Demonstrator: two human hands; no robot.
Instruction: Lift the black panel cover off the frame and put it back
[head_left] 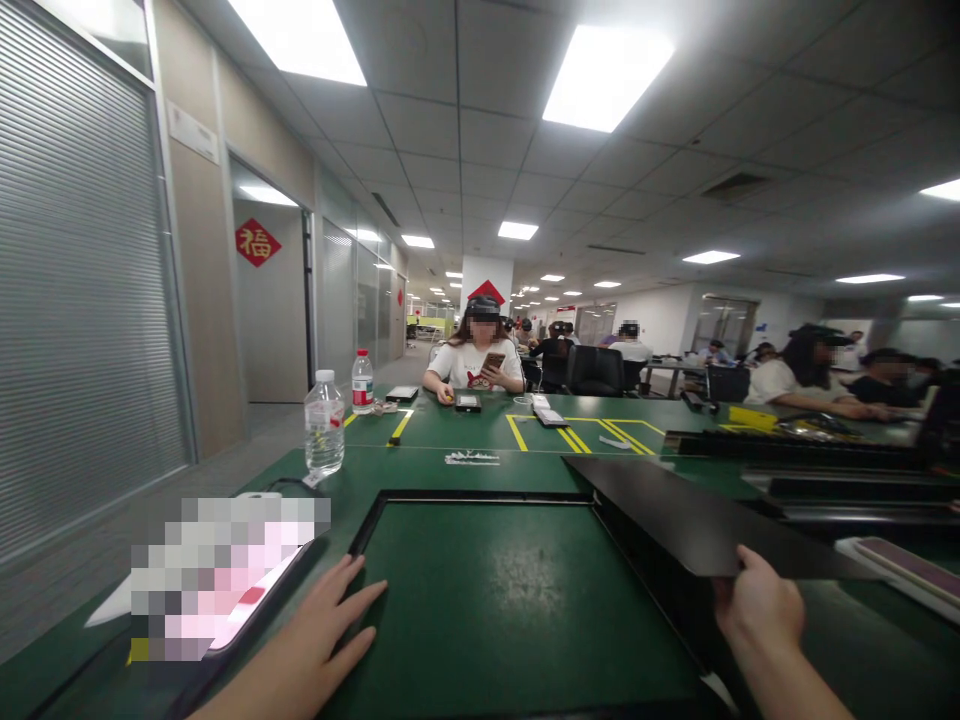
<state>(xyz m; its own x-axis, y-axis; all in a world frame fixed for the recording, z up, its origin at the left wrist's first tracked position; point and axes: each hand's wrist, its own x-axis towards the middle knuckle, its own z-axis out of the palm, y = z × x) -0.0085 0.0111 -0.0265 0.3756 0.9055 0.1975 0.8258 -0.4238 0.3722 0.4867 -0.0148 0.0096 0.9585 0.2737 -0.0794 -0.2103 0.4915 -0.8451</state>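
A rectangular black frame (487,495) lies on the green tabletop, with the green surface showing through its middle. My left hand (341,610) rests at its left side, fingers spread and fingertips by the left bar. My right hand (761,605) pinches the near edge of a thin, dark, flat panel (675,515). The panel is raised and tilted over the right side of the frame, hiding part of that side. I cannot tell whether its far left corner touches the frame.
To the left are a partly pixelated lit device (247,600), a water bottle (324,425) and a red-capped bottle (362,382). Dark strips (787,447) and a pink phone-like object (911,570) lie right. A person (474,365) holding a phone sits opposite.
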